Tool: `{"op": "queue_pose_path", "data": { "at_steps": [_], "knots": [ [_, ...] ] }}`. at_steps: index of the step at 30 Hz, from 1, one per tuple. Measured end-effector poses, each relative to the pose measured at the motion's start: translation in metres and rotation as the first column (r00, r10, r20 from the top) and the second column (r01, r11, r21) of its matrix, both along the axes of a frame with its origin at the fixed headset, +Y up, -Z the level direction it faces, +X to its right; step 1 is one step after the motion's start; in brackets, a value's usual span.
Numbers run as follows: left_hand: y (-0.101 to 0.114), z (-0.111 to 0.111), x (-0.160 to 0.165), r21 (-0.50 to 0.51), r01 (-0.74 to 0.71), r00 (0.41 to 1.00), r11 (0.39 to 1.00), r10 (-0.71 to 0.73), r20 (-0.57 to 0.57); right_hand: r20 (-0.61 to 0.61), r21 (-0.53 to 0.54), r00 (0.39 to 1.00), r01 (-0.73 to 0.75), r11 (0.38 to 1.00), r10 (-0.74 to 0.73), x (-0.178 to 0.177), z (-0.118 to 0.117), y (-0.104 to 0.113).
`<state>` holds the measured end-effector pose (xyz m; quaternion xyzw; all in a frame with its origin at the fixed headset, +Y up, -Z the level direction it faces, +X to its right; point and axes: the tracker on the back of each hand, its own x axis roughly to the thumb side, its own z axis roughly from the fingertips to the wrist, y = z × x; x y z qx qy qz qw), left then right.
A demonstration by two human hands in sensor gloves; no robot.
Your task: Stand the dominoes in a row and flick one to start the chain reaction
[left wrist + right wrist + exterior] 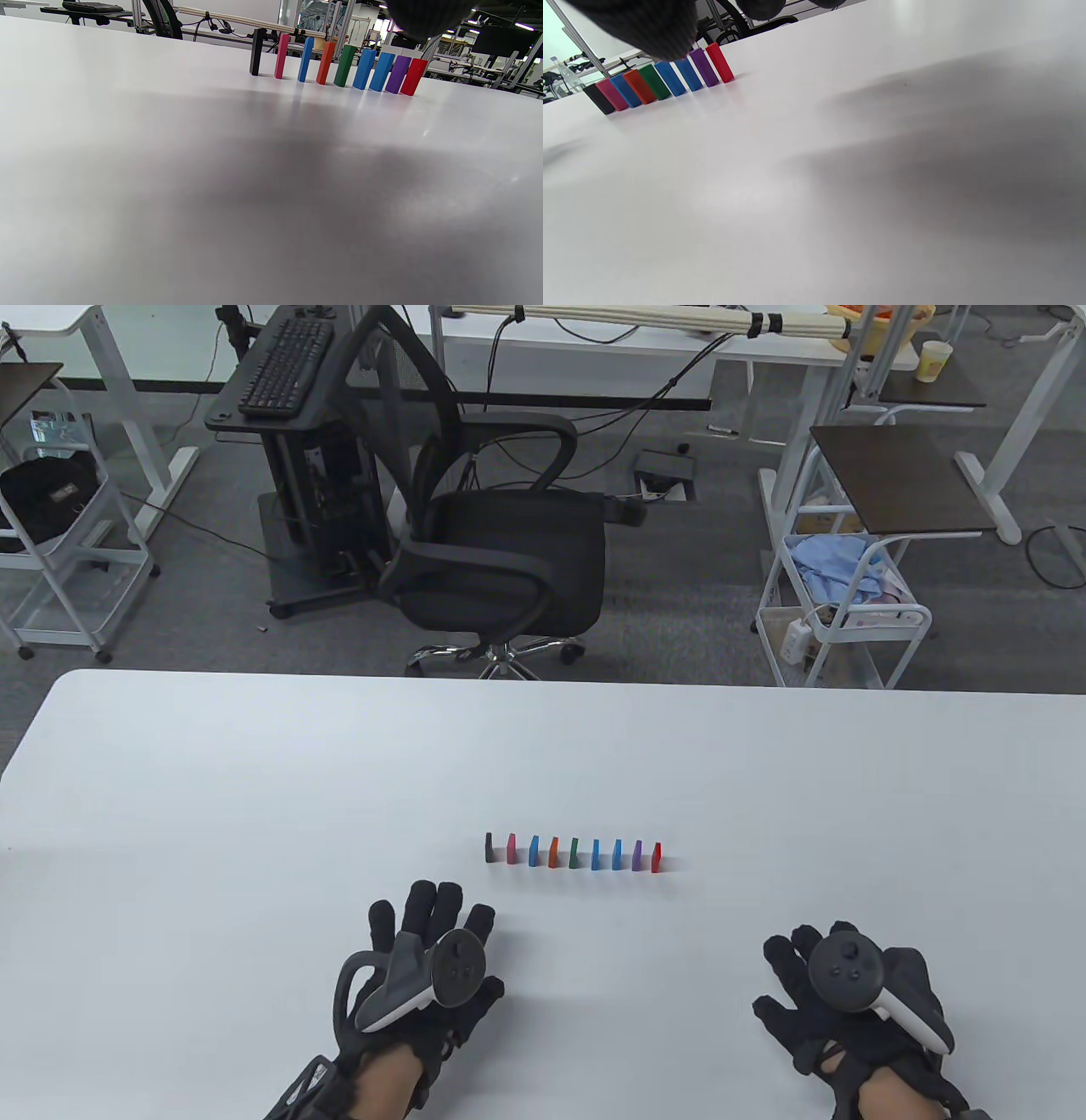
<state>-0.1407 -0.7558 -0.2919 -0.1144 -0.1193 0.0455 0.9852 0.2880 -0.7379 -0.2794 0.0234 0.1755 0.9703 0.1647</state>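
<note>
Nine dominoes (573,853) upright in a row on the table (254,780). My left hand (424,976) and right hand (848,1001) rest flat, fingers relaxed, grasping nothing, near the row.

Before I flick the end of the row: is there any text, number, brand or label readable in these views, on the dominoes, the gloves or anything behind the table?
None can be read.
Dominoes: plain coloured faces, no pips or numbers visible.
Trackers on the left hand and right hand: buttons only, no legible marking.
Paper cup on the far desk: has a print, too small to read.
Keyboard: key legends too small to read.
</note>
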Motion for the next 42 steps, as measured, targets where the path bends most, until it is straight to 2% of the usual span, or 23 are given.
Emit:
{"op": "queue_pose_path", "data": {
  "at_steps": [7,13,20,27,33,42],
  "knots": [
    [-0.002,-0.001,0.001,0.002,-0.012,1.000,1.000,0.012,0.009,0.032,0.031,0.998,0.049,0.998,-0.050,-0.010,-0.025,0.019],
    [-0.002,-0.001,0.001,-0.010,-0.019,1.000,1.000,0.019,0.011,0.047,0.024,0.996,0.079,0.997,-0.080,-0.028,-0.059,0.025],
    [-0.002,-0.001,0.002,-0.018,-0.028,0.999,0.999,0.029,0.017,0.092,-0.009,0.983,0.158,0.987,-0.157,-0.047,-0.090,0.020],
    [-0.002,-0.002,0.002,-0.020,-0.038,0.999,0.999,0.038,0.018,0.131,0.039,0.985,0.105,0.994,-0.109,-0.061,-0.119,0.016],
    [-0.001,-0.002,0.000,-0.022,-0.049,0.999,0.999,0.049,0.012,0.160,0.048,0.982,0.095,0.994,-0.102,-0.068,-0.136,0.010],
    [-0.001,-0.003,0.000,-0.019,-0.054,0.998,0.998,0.054,0.021,0.202,0.120,0.976,0.063,0.991,-0.086,-0.076,-0.151,0.002]
  ]
}}
